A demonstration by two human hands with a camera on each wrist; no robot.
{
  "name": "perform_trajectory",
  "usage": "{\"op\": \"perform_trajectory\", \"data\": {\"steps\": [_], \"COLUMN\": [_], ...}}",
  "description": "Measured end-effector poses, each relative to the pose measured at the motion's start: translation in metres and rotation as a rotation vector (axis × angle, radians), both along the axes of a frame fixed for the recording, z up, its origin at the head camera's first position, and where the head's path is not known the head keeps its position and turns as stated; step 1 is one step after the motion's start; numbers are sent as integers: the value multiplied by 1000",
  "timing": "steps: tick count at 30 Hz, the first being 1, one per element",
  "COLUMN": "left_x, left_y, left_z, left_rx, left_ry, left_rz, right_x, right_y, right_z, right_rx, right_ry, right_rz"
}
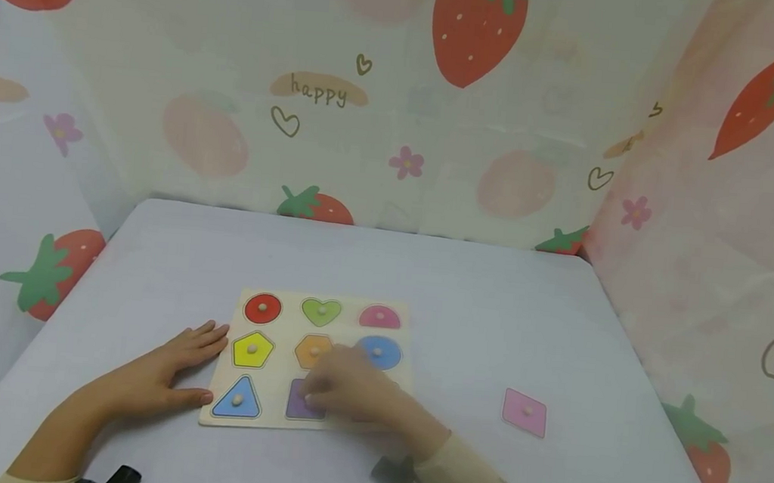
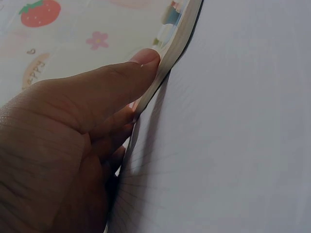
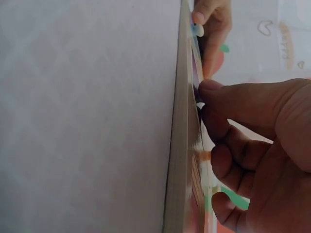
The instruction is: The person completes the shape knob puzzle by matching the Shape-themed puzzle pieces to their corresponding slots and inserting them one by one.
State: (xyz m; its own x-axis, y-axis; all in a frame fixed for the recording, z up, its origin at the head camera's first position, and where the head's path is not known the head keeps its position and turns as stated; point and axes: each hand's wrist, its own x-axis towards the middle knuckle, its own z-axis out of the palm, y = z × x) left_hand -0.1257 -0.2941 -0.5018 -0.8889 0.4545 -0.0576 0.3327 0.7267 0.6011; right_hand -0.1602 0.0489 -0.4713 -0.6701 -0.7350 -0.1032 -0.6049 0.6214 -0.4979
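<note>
A wooden knob puzzle board point(image 1: 280, 381) lies flat on the table. My left hand point(image 1: 175, 373) rests along its left edge with fingers stretched out; in the left wrist view the thumb point(image 2: 141, 60) touches the board's side. Over the bottom row, my right hand point(image 1: 351, 383) pinches the small knob of the purple square piece point(image 1: 298, 401) between thumb and forefinger, as the right wrist view shows at the knob point(image 3: 200, 105). That square sits in or right at its place in the board. My right hand and wrist hide the board's lower right corner.
Also on the board are the red circle point(image 1: 263, 308), green heart point(image 1: 321, 311), yellow pentagon point(image 1: 252, 349), blue triangle point(image 1: 237, 399) and several other pieces. A pink knobbed piece point(image 1: 525, 413) lies apart on the white table point(image 1: 478, 302), toward the right. Strawberry-printed curtains point(image 1: 396, 121) surround the table.
</note>
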Motion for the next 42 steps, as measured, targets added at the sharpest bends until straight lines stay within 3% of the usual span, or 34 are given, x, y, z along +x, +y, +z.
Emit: {"op": "perform_trajectory", "data": {"steps": [9,16,31,36,42], "left_x": [-1,0,0,0,0], "left_y": [-1,2,2,1,3], "left_z": [-3,0,0,-1,0], "left_rx": [-14,-24,-36,-32,-33], "left_ry": [-7,-30,-44,-29,-33], "left_rz": [-1,21,33,27,29], "right_x": [4,-3,-2,-2,-3], "right_y": [-2,1,2,8,33], "right_z": [1,-8,-2,9,31], "right_rx": [16,21,51,12,-43], "right_ry": [-21,-40,-57,-45,49], "right_rz": [-41,-31,-43,-35,-66]}}
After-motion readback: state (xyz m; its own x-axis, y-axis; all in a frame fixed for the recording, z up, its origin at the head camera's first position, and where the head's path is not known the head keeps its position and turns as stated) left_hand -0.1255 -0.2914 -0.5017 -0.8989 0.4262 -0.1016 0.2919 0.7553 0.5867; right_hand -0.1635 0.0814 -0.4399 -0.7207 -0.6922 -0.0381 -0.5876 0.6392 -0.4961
